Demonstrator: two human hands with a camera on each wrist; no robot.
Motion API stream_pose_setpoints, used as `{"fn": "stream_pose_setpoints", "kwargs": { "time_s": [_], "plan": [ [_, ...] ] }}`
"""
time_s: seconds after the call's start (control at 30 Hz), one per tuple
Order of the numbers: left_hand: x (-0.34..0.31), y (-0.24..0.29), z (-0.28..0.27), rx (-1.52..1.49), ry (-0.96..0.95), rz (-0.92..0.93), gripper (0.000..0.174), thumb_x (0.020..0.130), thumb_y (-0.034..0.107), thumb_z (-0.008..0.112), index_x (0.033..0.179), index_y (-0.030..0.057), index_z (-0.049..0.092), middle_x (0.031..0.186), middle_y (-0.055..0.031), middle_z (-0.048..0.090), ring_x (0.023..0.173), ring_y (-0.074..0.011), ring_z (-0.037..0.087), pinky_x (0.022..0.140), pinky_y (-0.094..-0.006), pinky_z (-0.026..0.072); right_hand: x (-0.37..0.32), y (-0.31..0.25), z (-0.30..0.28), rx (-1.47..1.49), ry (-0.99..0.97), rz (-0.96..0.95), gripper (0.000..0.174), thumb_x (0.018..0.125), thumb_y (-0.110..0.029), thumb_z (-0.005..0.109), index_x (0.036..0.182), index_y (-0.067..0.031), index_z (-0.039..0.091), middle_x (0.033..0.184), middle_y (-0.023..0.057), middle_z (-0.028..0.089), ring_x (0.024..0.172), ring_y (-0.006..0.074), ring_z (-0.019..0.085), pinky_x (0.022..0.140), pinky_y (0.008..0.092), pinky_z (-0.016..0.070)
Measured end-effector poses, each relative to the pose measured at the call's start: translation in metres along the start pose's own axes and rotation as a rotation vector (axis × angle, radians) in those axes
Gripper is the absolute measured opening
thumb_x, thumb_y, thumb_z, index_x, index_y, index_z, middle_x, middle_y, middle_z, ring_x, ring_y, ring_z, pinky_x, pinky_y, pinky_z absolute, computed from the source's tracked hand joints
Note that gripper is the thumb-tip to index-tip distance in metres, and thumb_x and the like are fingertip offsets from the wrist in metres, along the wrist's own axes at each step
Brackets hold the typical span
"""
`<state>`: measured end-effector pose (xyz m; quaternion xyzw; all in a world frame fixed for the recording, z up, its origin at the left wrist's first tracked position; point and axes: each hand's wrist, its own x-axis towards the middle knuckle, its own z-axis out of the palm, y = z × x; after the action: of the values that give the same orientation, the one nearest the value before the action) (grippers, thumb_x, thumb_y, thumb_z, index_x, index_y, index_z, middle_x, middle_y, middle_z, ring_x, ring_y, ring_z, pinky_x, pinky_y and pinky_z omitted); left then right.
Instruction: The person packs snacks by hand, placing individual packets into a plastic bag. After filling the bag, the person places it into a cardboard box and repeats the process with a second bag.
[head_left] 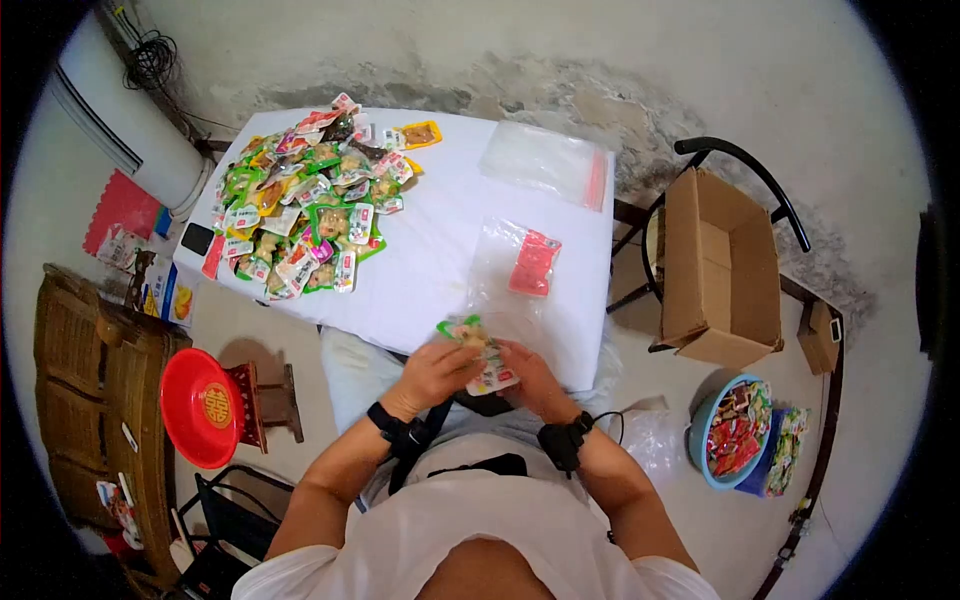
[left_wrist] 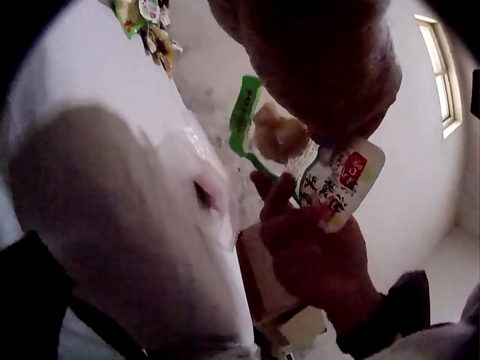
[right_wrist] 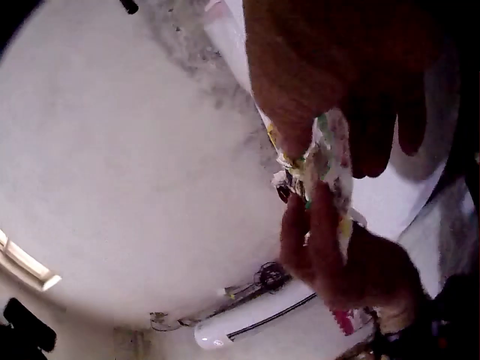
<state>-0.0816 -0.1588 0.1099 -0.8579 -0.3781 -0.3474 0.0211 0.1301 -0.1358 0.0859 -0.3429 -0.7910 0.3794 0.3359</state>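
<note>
Both hands hold one green-edged snack packet (head_left: pixel 493 374) just past the table's front edge, close to the body. My left hand (head_left: pixel 438 372) grips its left side and my right hand (head_left: pixel 532 376) pinches its right side. In the left wrist view the packet (left_wrist: pixel 281 135) shows pale lumpy food behind clear film and a white printed label (left_wrist: pixel 352 176). A clear plastic bag (head_left: pixel 492 262) lies on the white table (head_left: pixel 430 270) beyond the hands, with a red packet (head_left: pixel 535 264) on it or inside it; I cannot tell which.
Mixed snack packets (head_left: pixel 310 215) are heaped on the table's left. Clear bags (head_left: pixel 545 165) lie at the back right. A cardboard box (head_left: pixel 725 270) and a blue basin of packets (head_left: pixel 737 430) stand to the right. A red basin (head_left: pixel 200 408) is at left.
</note>
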Motion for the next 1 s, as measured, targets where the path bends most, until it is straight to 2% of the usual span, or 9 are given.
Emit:
{"fn": "stream_pose_setpoints", "kwargs": {
  "time_s": [0.07, 0.2, 0.27, 0.33, 0.43, 0.57, 0.8, 0.87, 1.0],
  "plan": [
    [0.0, 0.007, 0.009, -0.023, 0.019, 0.072, 0.03, 0.067, 0.013, 0.064, 0.097, 0.0143, 0.067, 0.11, -0.0026, 0.06, 0.094, -0.0233, 0.057, 0.076, -0.0345, 0.0482, -0.004, -0.005, 0.004, 1.147, 0.074, 0.803, 0.037, 0.091, -0.012, 0.054, 0.125, -0.0007, 0.045, 0.104, 0.0086, 0.06, 0.088, 0.0144, 0.061, 0.074, 0.0298, 0.0521],
    [0.005, 0.007, 0.026, -0.17, -0.104, 0.009, 0.035, 0.071, 0.013, 0.064, 0.106, 0.0116, 0.062, 0.117, -0.0061, 0.056, 0.101, -0.0282, 0.055, 0.08, -0.0388, 0.0476, -0.026, 0.013, 0.0, 1.041, 0.131, 0.805, 0.038, 0.09, -0.008, 0.053, 0.126, 0.0, 0.043, 0.102, 0.01, 0.06, 0.086, 0.0142, 0.062, 0.074, 0.0279, 0.0524],
    [0.007, 0.003, 0.031, -0.217, -0.182, -0.042, 0.039, 0.073, 0.013, 0.066, 0.111, 0.0098, 0.06, 0.121, -0.009, 0.054, 0.104, -0.0308, 0.053, 0.083, -0.0407, 0.0466, -0.036, 0.023, 0.0, 0.907, 0.21, 0.846, 0.038, 0.088, -0.009, 0.057, 0.124, -0.0037, 0.047, 0.092, 0.0038, 0.062, 0.075, 0.0092, 0.059, 0.066, 0.0216, 0.0494],
    [0.005, -0.004, 0.041, 0.026, 0.046, -0.393, 0.046, 0.074, 0.014, 0.069, 0.116, 0.0056, 0.053, 0.124, -0.0157, 0.049, 0.108, -0.0356, 0.049, 0.088, -0.0426, 0.0431, -0.043, 0.024, -0.003, 0.914, 0.237, 0.842, 0.038, 0.088, -0.01, 0.057, 0.124, -0.0036, 0.047, 0.091, 0.003, 0.061, 0.074, 0.0084, 0.058, 0.064, 0.0205, 0.0484],
    [0.009, -0.017, 0.05, -0.034, 0.007, -0.608, 0.055, 0.073, 0.014, 0.07, 0.122, 0.0034, 0.048, 0.123, -0.0193, 0.047, 0.109, -0.0366, 0.047, 0.091, -0.0419, 0.0408, -0.045, 0.024, -0.005, 0.909, 0.262, 0.82, 0.038, 0.088, -0.011, 0.058, 0.124, -0.0042, 0.047, 0.088, 0.0019, 0.061, 0.072, 0.0075, 0.057, 0.061, 0.0204, 0.0477],
    [0.017, -0.029, 0.069, -0.07, 0.011, -0.642, 0.047, 0.075, 0.013, 0.068, 0.118, 0.0035, 0.05, 0.115, -0.018, 0.05, 0.104, -0.0362, 0.049, 0.088, -0.0414, 0.0423, -0.034, 0.017, -0.003, 0.922, 0.262, 0.852, 0.039, 0.09, -0.015, 0.055, 0.127, -0.0062, 0.045, 0.087, 0.0005, 0.059, 0.07, 0.0071, 0.057, 0.056, 0.0232, 0.0479],
    [0.019, -0.036, 0.079, -0.158, 0.185, -0.641, 0.013, 0.079, 0.01, 0.064, 0.09, 0.0039, 0.061, 0.088, -0.0124, 0.057, 0.087, -0.0316, 0.055, 0.074, -0.0385, 0.0458, -0.01, 0.022, 0.008, 0.891, 0.19, 0.88, 0.042, 0.091, -0.017, 0.053, 0.131, -0.0094, 0.04, 0.092, -0.0003, 0.06, 0.07, 0.0064, 0.057, 0.054, 0.023, 0.0479],
    [0.02, -0.034, 0.08, -0.168, 0.232, -0.633, 0.009, 0.079, 0.009, 0.063, 0.087, 0.0039, 0.061, 0.085, -0.0119, 0.057, 0.084, -0.0313, 0.056, 0.072, -0.0383, 0.0463, 0.001, 0.013, 0.01, 0.925, 0.336, 0.866, 0.041, 0.092, -0.017, 0.052, 0.131, -0.0128, 0.04, 0.098, 0.0006, 0.06, 0.072, 0.0062, 0.057, 0.054, 0.0221, 0.0478],
    [0.016, -0.031, 0.086, -0.206, 0.283, -0.625, 0.008, 0.08, 0.008, 0.063, 0.086, 0.004, 0.061, 0.084, -0.0129, 0.057, 0.082, -0.0318, 0.056, 0.07, -0.0378, 0.0466, 0.002, 0.029, 0.019, 1.046, 0.395, 0.77, 0.042, 0.092, -0.015, 0.05, 0.132, -0.0146, 0.037, 0.105, 0.0026, 0.06, 0.08, 0.0113, 0.062, 0.059, 0.0263, 0.0515]
  ]
}}
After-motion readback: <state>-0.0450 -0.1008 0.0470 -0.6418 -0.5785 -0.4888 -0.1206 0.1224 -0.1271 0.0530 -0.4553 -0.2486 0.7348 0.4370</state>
